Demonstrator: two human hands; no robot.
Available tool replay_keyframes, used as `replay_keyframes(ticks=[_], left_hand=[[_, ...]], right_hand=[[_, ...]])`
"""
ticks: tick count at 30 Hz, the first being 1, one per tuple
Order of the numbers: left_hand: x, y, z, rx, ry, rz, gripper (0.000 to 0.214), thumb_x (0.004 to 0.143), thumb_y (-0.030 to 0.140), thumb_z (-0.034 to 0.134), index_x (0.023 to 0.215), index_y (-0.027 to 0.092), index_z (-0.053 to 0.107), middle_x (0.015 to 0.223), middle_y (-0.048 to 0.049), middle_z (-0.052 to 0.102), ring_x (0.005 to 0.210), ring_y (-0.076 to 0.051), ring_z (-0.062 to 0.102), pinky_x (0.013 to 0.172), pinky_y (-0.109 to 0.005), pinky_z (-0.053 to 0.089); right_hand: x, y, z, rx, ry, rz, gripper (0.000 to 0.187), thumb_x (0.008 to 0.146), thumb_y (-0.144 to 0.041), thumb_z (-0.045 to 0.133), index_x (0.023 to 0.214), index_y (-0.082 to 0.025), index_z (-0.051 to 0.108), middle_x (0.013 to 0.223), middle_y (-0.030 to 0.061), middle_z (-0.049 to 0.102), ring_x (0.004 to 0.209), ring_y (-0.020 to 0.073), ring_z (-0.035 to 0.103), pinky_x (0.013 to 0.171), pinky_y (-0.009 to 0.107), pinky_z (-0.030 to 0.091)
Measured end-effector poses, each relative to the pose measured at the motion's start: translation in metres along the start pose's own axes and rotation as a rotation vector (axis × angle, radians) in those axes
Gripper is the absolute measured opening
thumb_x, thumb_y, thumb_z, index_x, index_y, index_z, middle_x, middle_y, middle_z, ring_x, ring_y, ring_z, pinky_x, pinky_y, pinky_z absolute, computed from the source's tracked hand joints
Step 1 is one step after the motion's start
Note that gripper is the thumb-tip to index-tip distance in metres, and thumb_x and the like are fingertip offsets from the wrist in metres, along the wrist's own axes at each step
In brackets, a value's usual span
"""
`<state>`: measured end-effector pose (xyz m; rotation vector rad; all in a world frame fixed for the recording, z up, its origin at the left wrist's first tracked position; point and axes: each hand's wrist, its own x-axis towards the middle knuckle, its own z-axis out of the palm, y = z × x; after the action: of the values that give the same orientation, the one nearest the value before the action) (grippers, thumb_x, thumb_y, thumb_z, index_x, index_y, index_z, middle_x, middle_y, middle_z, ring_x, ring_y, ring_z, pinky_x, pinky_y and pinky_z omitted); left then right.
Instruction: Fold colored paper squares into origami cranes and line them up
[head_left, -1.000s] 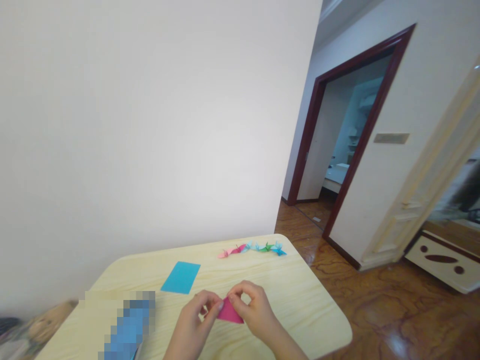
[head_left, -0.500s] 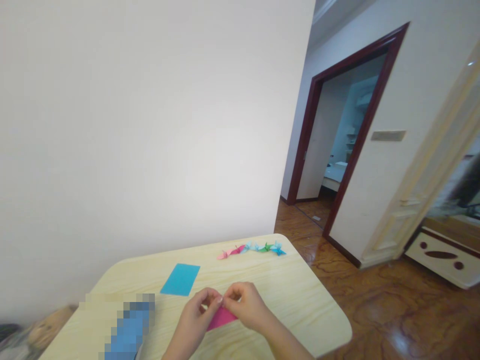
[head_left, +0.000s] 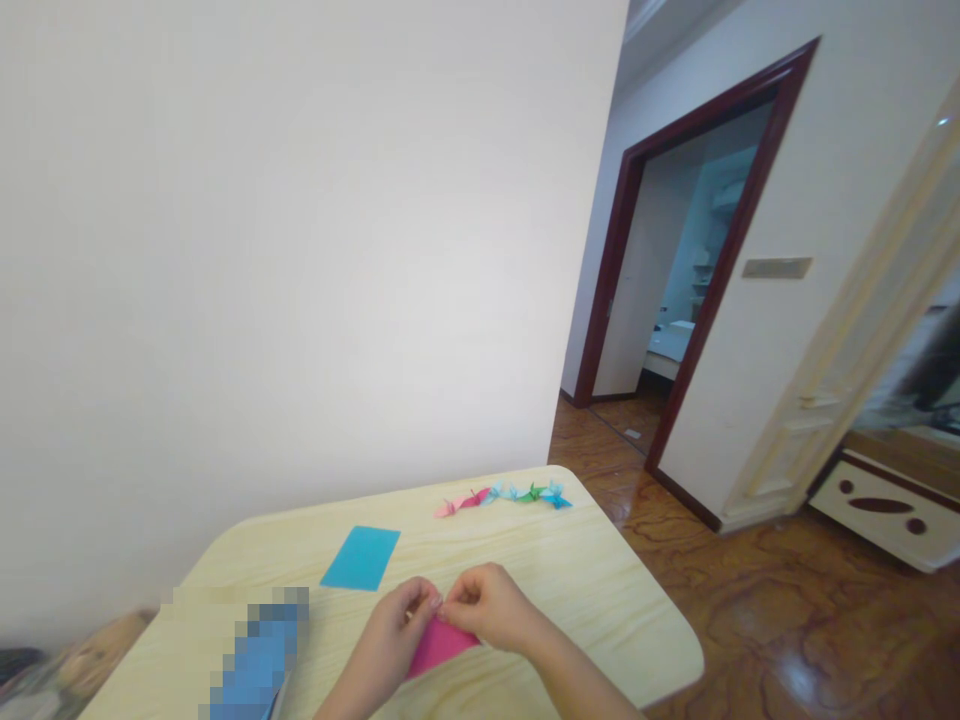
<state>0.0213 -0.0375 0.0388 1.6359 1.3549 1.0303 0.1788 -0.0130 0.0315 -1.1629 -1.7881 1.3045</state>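
Both bare hands work over the near half of a pale wood-grain table (head_left: 600, 590), the left hand (head_left: 386, 635) and the right hand (head_left: 487, 607) together, with the fingertips (head_left: 433, 601) of each meeting at the middle. They appear clamped on a folded magenta origami paper (head_left: 439, 648), which shows just below them, though the fingers hide its upper part. Pinching it from both sides seems to keep the layers aligned and give close control of the edge. Whether its lower corner touches the table is hard to tell. A flat blue paper sheet (head_left: 361, 558) lies on the table just left of the hands, apparently placed within easy reach yet clear of their work. Along the table's far edge, a row of small paper cranes (head_left: 502, 495) runs from pink and magenta through pale blue and green to blue, set close together and well away from the hands, which keeps them from being knocked. A pixelated blue object (head_left: 259, 650) sits at the table's near left, too obscured to identify. A white wall (head_left: 300, 250) rises beyond the table's far edge.
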Motion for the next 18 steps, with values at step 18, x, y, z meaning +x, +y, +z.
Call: replay_keyframes(ticks=[18], left_hand=[[0.002,-0.025,-0.033,0.139,0.364,-0.042,0.026,0.070,0.049,0.045,0.062,0.025,0.052,0.057,0.0017,0.059,0.061,-0.022,0.057,0.060,-0.031,0.043]], right_hand=[[-0.013,0.038,-0.040,-0.153,-0.153,0.003,0.009,0.060,-0.018,0.064,0.052,-0.016,0.069,0.041,-0.0037,0.057,0.037,0.0083,0.041,0.038,0.019,0.025]])
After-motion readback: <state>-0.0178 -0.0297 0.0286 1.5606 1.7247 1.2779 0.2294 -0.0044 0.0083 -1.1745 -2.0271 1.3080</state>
